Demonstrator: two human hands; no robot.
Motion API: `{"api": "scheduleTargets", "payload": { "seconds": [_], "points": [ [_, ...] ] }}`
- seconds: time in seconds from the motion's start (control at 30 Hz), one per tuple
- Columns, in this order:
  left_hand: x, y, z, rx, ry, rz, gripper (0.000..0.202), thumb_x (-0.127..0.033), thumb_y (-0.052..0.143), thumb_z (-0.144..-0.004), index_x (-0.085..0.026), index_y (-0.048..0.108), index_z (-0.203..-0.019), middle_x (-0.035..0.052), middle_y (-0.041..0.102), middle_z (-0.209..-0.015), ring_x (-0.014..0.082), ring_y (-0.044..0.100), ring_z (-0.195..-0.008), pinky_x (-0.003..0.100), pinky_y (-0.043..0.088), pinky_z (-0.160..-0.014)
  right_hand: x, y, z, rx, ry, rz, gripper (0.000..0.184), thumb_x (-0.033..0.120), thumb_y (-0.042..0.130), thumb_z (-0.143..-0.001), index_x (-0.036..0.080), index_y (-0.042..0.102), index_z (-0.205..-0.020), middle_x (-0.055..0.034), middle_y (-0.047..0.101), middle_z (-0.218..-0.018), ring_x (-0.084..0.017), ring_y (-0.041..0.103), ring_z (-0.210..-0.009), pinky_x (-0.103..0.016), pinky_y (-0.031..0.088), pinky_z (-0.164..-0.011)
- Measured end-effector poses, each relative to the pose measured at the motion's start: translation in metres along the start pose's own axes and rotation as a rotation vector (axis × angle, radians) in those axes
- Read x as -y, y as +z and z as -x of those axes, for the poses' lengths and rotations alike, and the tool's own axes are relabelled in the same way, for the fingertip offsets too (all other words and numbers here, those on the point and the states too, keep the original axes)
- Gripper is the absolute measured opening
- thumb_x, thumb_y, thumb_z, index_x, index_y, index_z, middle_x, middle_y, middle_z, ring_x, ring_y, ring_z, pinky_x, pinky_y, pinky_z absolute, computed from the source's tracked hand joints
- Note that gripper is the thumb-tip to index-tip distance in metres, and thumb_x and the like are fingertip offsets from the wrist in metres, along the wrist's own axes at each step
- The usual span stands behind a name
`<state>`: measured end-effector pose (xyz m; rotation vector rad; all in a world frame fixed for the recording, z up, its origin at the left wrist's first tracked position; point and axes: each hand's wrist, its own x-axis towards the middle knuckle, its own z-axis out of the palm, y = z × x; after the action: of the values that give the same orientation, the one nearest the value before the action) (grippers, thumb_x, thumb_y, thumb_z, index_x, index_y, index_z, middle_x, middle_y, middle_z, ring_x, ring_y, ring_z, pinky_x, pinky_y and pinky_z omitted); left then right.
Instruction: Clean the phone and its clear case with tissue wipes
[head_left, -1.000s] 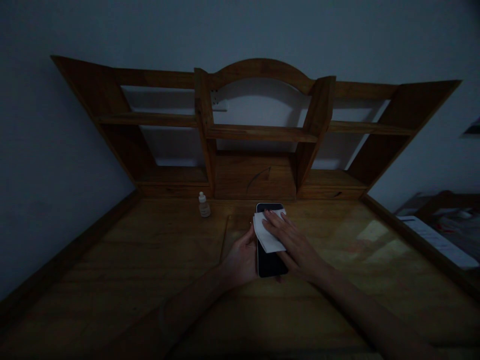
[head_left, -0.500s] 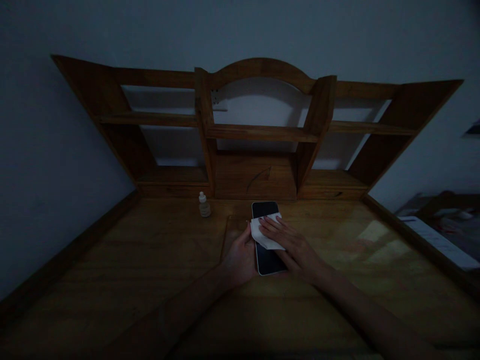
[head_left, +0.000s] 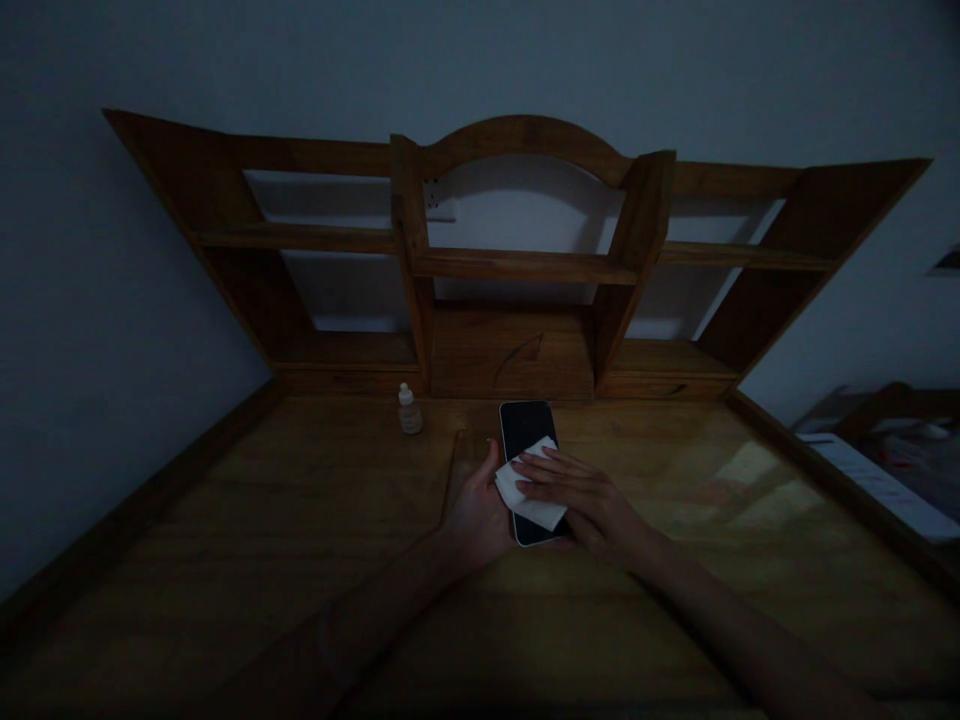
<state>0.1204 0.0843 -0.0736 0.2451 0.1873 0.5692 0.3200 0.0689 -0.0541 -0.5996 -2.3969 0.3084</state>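
Observation:
A black phone (head_left: 526, 430) lies face up on the wooden desk (head_left: 300, 520), its far end bare. My right hand (head_left: 592, 500) lies flat, fingers stretched, pressing a folded white cloth (head_left: 525, 492) onto the phone's near half. My left hand (head_left: 480, 515) rests against the phone's left edge, thumb along the side, steadying it. The room is dim and fine detail is hard to see.
A small pale dropper bottle (head_left: 409, 410) stands left of the phone near the back. A wooden hutch with open shelves (head_left: 525, 265) rises behind the desk. A raised wooden rim runs along the left edge. White papers (head_left: 870, 480) lie off the right side.
My right hand has dragged the white cloth down the phone toward me, baring the screen's far end. The phone has turned slightly to the left. The left hand stays by its edge.

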Motion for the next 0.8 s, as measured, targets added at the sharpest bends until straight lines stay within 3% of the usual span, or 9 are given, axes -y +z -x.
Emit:
{"api": "scheduleTargets", "payload": {
  "seconds": [0.27, 0.37, 0.6, 0.8],
  "points": [
    [0.003, 0.002, -0.005, 0.032, 0.007, 0.103, 0.064, -0.065, 0.040, -0.092, -0.009, 0.064, -0.109, 0.0088, 0.070, -0.087, 0.0203, 0.067, -0.087, 0.033, 0.043, -0.094, -0.001, 0.002, 0.002, -0.094, -0.068, 0.085, 0.048, 0.005, 0.044, -0.093, 0.025, 0.057, -0.134, -0.0057, 0.058, -0.141, -0.019, 0.053, -0.131, -0.046, 0.047, -0.108],
    [0.003, 0.007, -0.005, 0.030, 0.029, 0.056, 0.063, -0.065, 0.036, -0.093, -0.012, 0.065, -0.111, 0.0091, 0.070, -0.090, 0.0230, 0.066, -0.095, 0.037, 0.042, -0.097, -0.001, 0.001, 0.004, -0.134, -0.059, 0.153, 0.051, 0.001, 0.042, -0.091, 0.024, 0.058, -0.134, -0.0063, 0.060, -0.139, -0.019, 0.054, -0.131, -0.044, 0.049, -0.106],
    [0.002, 0.013, 0.001, 0.025, -0.006, -0.105, 0.068, -0.068, 0.031, -0.092, -0.020, 0.056, -0.133, 0.0131, 0.068, -0.116, 0.0304, 0.058, -0.116, 0.051, 0.039, -0.101, -0.010, 0.002, 0.010, -0.229, 0.041, 0.312, 0.060, 0.000, 0.041, -0.089, 0.025, 0.049, -0.142, -0.0060, 0.050, -0.148, -0.022, 0.049, -0.136, -0.050, 0.048, -0.108],
    [0.004, 0.016, 0.003, 0.007, 0.024, -0.125, 0.065, -0.064, 0.037, -0.093, -0.017, 0.058, -0.132, 0.0128, 0.068, -0.117, 0.0318, 0.056, -0.120, 0.046, 0.042, -0.098, -0.006, 0.003, 0.005, -0.117, 0.023, 0.317, 0.063, 0.001, 0.037, -0.091, 0.024, 0.037, -0.150, -0.0068, 0.042, -0.153, -0.023, 0.039, -0.142, -0.052, 0.041, -0.113]
  ]
}}
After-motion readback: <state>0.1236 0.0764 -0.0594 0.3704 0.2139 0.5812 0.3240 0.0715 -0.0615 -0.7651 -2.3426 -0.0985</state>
